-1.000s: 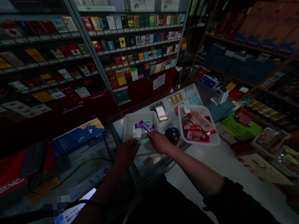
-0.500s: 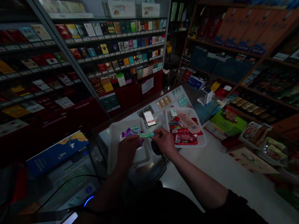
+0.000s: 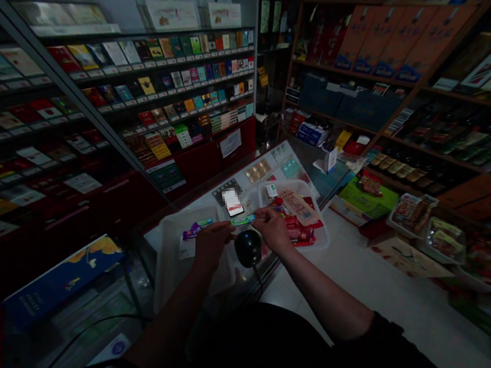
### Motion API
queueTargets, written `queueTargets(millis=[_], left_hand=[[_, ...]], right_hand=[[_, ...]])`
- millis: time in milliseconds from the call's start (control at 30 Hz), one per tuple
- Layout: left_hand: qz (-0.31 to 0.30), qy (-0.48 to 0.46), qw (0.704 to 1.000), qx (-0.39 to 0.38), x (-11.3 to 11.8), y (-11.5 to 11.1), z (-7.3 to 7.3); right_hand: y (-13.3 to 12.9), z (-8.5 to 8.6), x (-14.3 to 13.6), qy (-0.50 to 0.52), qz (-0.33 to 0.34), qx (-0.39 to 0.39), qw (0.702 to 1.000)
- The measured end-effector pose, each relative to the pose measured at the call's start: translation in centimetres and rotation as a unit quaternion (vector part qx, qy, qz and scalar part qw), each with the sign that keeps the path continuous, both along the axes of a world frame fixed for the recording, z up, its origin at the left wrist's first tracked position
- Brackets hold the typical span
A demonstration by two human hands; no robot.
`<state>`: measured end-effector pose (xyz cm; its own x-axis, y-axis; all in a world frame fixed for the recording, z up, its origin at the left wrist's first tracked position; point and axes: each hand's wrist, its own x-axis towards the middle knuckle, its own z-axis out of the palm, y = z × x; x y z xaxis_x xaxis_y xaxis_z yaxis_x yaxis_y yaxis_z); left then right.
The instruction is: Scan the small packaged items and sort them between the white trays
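A slim green and blue pack of chewing gum [image 3: 243, 220] is held level between my two hands. My left hand [image 3: 210, 245] pinches its left end, above the right part of a white plastic tub [image 3: 161, 262]. My right hand [image 3: 273, 231] pinches the other end, beside a second white tub [image 3: 324, 235]. Inside the left tub lie a purple packet [image 3: 191, 232], another green-blue pack [image 3: 204, 221] and a white paper. Red snack packets [image 3: 300, 234] and a pinkish packet [image 3: 299, 206] fill the right tub, partly hidden by my right hand.
A black dome-shaped device [image 3: 249, 249] with a cable stands between the tubs. Behind it lies a phone [image 3: 232, 203] on the glass counter. A blue box [image 3: 62, 279] is at left. Shelves of small packs [image 3: 181, 76] line the back; cartons [image 3: 393, 45] and snack trays [image 3: 413, 213] are at right.
The view has shifted to the right, and more of the black dome device shows between my arms. Both hands still hold the gum pack, now over the gap between the tubs.
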<state>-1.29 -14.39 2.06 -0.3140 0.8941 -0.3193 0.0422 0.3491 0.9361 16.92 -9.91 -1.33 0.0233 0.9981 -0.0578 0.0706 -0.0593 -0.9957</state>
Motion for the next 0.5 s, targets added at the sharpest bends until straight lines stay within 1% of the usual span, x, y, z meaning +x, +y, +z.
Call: queueTargets(millis=[100,233,333,433,500], left_hand=[[0.006,0.017,1.0,0.003,0.6,0.8,0.0],[-0.009,0.069,0.998,0.0,1.0,1.4,-0.4],[-0.032,0.131,0.991,0.014,1.0,1.7,-1.2],[-0.059,0.215,0.974,0.033,1.0,1.8,-1.9],[-0.074,0.255,0.964,0.03,1.1,1.8,-2.2]], right_hand=[[0.7,-0.1,-0.1,0.025,-0.015,-0.021,0.999],[1.3,-0.6,-0.1,0.012,-0.023,-0.018,0.999],[1.6,-1.4,0.1,-0.015,-0.026,-0.018,0.999],[2.0,-2.4,0.3,-0.049,-0.033,-0.022,0.998],[2.3,-3.1,0.3,-0.048,-0.038,-0.03,0.998]])
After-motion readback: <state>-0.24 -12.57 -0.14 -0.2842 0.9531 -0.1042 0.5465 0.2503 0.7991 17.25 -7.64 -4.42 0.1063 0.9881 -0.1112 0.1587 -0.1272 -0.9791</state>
